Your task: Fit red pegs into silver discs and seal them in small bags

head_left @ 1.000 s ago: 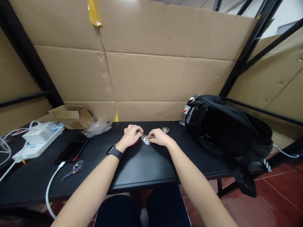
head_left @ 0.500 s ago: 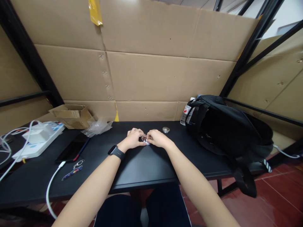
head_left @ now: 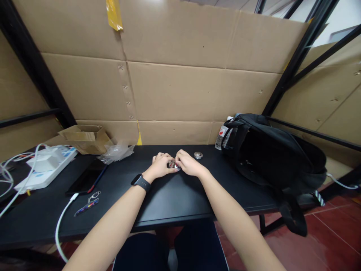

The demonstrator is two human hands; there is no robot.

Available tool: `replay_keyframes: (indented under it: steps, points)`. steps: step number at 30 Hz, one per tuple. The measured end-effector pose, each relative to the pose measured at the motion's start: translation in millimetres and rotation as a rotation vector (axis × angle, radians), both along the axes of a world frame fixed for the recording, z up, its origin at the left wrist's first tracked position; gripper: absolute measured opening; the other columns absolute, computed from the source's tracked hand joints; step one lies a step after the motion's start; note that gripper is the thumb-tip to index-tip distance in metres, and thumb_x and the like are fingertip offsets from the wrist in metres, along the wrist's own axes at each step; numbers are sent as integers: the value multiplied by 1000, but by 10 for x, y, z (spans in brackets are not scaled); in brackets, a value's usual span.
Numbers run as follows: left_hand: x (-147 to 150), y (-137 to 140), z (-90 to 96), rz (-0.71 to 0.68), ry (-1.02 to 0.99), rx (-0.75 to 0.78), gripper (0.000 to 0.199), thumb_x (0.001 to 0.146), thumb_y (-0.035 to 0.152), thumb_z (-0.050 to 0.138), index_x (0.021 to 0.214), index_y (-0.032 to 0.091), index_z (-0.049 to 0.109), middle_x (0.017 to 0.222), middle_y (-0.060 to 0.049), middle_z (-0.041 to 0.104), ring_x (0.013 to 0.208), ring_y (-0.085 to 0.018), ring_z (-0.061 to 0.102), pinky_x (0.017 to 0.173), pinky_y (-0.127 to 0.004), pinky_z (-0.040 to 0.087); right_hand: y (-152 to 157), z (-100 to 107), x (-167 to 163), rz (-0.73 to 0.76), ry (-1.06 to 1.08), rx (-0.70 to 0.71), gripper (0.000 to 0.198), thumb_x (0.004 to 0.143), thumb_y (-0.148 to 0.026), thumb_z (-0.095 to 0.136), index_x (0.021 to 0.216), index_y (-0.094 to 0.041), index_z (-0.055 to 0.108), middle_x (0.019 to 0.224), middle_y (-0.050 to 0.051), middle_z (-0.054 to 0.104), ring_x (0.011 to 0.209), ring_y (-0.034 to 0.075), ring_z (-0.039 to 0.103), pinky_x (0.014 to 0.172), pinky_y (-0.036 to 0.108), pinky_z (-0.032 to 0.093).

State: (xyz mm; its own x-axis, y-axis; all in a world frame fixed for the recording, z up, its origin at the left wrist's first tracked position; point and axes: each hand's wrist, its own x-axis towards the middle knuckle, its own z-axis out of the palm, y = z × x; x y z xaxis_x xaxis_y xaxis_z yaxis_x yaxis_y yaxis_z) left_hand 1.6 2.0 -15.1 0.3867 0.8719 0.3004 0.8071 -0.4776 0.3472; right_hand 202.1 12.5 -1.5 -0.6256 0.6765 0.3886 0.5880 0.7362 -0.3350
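Head: black table, cardboard wall

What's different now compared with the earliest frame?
The left hand has shifted slightly rightward, and its thumb and fingers now curve around a shiny round piece. The right hand remains close beside it; its exact contact is hidden. The other round piece, backpack and cardboard box stayed put.

Blk backpack seen on tabletop at 3 o'clock, btl set beside it; cardbd box, clear plastic bag & wht pwr strip placed approx 9; keyring laid at 8; cardbd panel seen at 12.
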Motion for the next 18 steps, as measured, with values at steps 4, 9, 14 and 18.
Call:
replay_keyframes:
  steps: [4, 9, 14, 18]
  points:
    - [-47, 4, 86, 36, -87, 55, 39, 87, 57, 62, 121, 39, 67, 122, -4, 66, 118, -32, 49, 95, -47, 37, 94, 43, 30, -65, 239, 82, 13, 97, -20, 46, 92, -20, 58, 105, 8, 53, 103, 22, 52, 97, 36, 43]
    - [-336, 79, 189, 185, -84, 110, 26, 89, 42, 60, 109, 33, 73, 119, -6, 69, 118, -33, 51, 97, -48, 38, 304, -37, -16, -239, 142, 72, 12, 96, -21, 50, 91, -20, 61, 109, 10, 56, 105, 25, 50, 95, 40, 41]
    - [-707, 147, 249, 178, 70, -68, 12, 82, 35, 66, 85, 31, 77, 99, -3, 76, 102, -30, 64, 90, -42, 43, 483, -178, -54, -353, 23, 10, 14, 97, -25, 52, 90, -20, 64, 114, 9, 58, 109, 26, 48, 91, 41, 38]
    - [-846, 187, 220, 109, 110, -197, 11, 78, 34, 69, 86, 32, 76, 92, 0, 77, 92, -25, 69, 84, -35, 45, 543, -175, 32, -369, 47, -24, 20, 98, -32, 53, 90, -21, 67, 115, 8, 59, 110, 25, 49, 93, 42, 37]
